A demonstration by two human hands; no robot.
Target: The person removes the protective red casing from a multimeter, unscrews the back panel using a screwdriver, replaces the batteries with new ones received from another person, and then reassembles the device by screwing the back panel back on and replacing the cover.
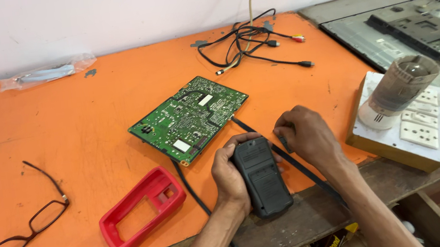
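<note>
The left hand (228,180) has its grip closed round a dark grey multimeter body (261,176), which lies face down at the near edge of the orange table (78,119). The right hand (308,135), just right of the multimeter body, has its fingers curled narrow over a small dark part (285,142) beside the meter's top corner; what that part is cannot be told. A green circuit board (190,118) lies just beyond the multimeter body, with black leads (293,160) running from it under both hands. A red rubber meter casing (142,208) sits left of the multimeter body, and eyeglasses (15,224) farther left. A tangle of cables (249,43) lies beyond the circuit board, and a white socket board (412,121) stands to the right of the multimeter body
</note>
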